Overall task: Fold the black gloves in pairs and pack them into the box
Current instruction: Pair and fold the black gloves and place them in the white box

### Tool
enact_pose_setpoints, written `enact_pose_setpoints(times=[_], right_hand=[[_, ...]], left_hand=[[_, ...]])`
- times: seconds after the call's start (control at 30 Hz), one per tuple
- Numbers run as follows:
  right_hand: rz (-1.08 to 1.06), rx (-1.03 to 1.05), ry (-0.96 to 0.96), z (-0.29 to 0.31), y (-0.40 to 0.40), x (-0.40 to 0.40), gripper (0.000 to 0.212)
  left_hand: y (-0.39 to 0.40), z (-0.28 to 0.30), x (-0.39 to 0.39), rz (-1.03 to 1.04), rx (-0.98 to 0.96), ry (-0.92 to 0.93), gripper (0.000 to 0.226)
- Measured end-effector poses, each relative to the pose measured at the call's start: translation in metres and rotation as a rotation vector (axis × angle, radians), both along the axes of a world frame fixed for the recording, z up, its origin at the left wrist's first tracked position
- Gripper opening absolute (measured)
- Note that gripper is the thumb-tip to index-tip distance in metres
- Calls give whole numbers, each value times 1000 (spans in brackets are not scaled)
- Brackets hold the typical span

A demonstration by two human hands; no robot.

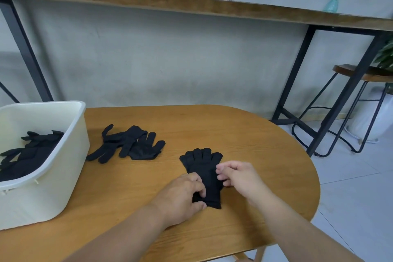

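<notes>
Lining up a glove pair [203,171] on the worktop [244,134].
Left grip [182,194] pinching the cuff to anchor it; right grip [236,174] loosely curled, empty, nudging the edge square before folding.

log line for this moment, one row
left hand pinching stacked gloves cuff | right hand touching edge | loose gloves waiting | box partly filled

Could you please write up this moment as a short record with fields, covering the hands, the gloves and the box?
left hand: pressing on the cuff end of the stacked gloves
right hand: fingers curled at the stack's right edge
stacked gloves: flat on the wooden table, fingers pointing away
loose gloves: in a heap between stack and box
white plastic box: at table's left, black gloves already inside
</notes>
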State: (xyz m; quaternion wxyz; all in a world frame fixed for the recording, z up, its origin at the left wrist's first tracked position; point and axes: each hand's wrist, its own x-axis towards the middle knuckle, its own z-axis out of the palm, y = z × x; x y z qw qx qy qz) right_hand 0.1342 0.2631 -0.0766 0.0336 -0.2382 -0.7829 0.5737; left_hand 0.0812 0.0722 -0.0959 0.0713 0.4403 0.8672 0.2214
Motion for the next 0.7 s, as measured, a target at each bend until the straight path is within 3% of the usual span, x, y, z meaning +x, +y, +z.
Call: enact_pose_setpoints(times=[0.1,0.2,0.3,0.43,0.6,0.7], right_hand=[[-89,-77,-60,-2,6,-16,15],[-201,40,-8,5,11,-31,16],[-113,137,22,12,1,-48,17],[107,99,-130,9,-20,-73,18],[45,79,-94,14,-21,-103,25],[50,26,-42,13,-27,-109,25]], left_hand=[[0,-2,1,20,13,-19,20],[-1,-3,1,22,18,-27,22],[-3,-5,0,14,27,-23,26],[-4,-8,-3,11,36,-47,28],[-4,-5,-6,69,101,-157,32],[-3,-5,-8,116,143,-236,23]])
